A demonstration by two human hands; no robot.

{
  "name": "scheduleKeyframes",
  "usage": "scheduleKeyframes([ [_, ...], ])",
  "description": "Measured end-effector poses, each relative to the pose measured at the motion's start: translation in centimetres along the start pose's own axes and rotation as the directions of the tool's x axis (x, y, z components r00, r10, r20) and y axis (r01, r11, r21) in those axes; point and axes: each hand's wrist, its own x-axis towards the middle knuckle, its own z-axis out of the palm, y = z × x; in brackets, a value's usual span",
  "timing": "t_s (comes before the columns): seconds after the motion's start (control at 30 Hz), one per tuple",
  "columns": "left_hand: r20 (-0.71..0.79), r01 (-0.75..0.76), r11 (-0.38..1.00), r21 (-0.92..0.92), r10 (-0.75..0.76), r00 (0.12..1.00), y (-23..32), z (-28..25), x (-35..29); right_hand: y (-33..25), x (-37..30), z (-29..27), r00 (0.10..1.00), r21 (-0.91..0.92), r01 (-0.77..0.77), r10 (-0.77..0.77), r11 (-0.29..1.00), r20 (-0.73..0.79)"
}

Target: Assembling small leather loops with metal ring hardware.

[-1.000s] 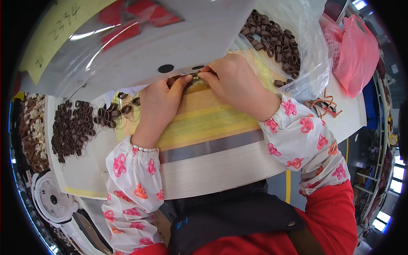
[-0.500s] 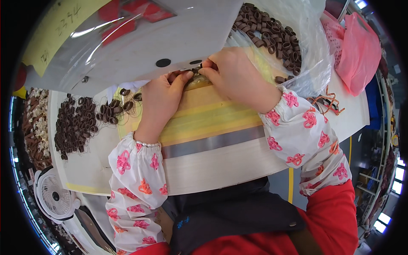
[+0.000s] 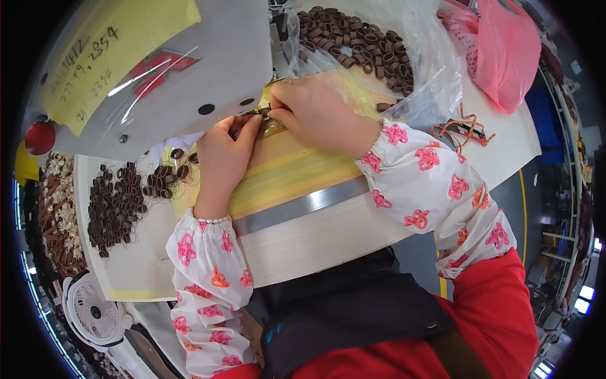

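Note:
Beneath the head of a grey-white sewing machine [image 3: 233,79], my two hands meet fingertip to fingertip. My left hand [image 3: 224,155] is closed in a pinch, thumb against forefinger. My right hand [image 3: 315,114] pinches from the other side, close to the needle area. Between them is a small dark brown loop [image 3: 264,113], mostly covered by the fingers. Left of my left hand lies a heap of brown loops [image 3: 117,205] with loose threads, and a few more loops [image 3: 165,179] lie nearer to it. Beyond my right hand, a clear plastic bag [image 3: 435,76] holds more brown loops [image 3: 363,47].
Yellow tape and a metal strip [image 3: 303,205] cross the white worktable [image 3: 315,243] before me. To the right are a pink plastic bag [image 3: 508,54] and small scissors with orange cord [image 3: 467,131]. A white fan [image 3: 95,309] stands at lower left.
The view has shifted, so the machine shows farther left with more of its yellow label. Both hands keep pinching at the same spot under the machine, with only slight finger movement.

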Motion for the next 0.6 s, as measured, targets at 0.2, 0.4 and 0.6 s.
scheduleKeyframes([
  [0.2,-0.025,-0.369,0.897,0.242,0.386,0.922,-0.2,-0.4,-3.6,-0.7,0.4,-4.1,0.998,-0.046,-0.057,0.055,0.997,-0.034],
  [0.4,-0.128,-0.212,0.887,0.41,0.286,0.95,-4.8,-5.9,-4.9,4.8,-0.2,-8.7,0.998,-0.353,-0.061,0.045,0.934,-0.051],
  [0.6,-0.159,-0.238,0.91,0.339,0.305,0.939,-3.1,-5.8,-4.4,6.2,-0.4,-7.6,1.0,-0.516,0.016,-0.011,0.856,0.013],
])
